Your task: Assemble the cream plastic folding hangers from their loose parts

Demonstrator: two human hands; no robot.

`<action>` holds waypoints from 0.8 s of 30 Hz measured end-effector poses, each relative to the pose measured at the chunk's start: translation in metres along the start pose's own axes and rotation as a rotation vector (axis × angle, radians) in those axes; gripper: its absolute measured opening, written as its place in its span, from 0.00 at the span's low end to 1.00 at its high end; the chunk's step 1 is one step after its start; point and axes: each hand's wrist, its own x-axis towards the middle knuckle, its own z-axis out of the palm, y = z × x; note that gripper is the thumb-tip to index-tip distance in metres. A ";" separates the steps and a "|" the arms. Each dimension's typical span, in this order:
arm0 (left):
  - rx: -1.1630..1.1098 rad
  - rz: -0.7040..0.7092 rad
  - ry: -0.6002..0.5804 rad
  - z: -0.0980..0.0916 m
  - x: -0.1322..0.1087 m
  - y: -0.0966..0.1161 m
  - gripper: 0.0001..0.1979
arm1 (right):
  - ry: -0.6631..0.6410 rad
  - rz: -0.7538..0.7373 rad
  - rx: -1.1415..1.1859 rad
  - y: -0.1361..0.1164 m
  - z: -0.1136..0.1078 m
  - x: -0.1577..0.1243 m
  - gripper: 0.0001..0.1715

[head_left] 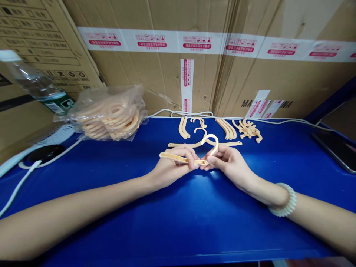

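Note:
Over the middle of the blue table (172,218), my left hand (172,167) pinches a long cream plastic hanger arm (175,158) that sticks out to the left. My right hand (226,161) is closed on a cream hook piece (213,142) and meets the arm's right end. Just behind my hands lies an assembled small cream hanger (205,142). Loose curved arms (183,128), more arms (226,128) and a heap of small hooks (249,129) lie in a row near the back edge.
A clear bag of cream plastic parts (111,115) sits at the back left beside a water bottle (36,85). White cables (178,113) run along the back. Cardboard boxes (194,55) wall the rear. A dark phone (336,150) lies at the right.

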 end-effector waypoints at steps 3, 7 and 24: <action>0.023 -0.009 0.031 0.001 0.000 -0.001 0.09 | 0.022 -0.024 -0.020 0.001 0.001 -0.001 0.19; -0.005 -0.102 0.076 0.004 0.000 0.001 0.08 | 0.038 -0.022 -0.005 0.001 0.003 -0.002 0.20; -0.328 -0.426 -0.011 0.012 0.001 0.004 0.17 | -0.099 -0.055 -0.170 -0.007 0.006 -0.003 0.18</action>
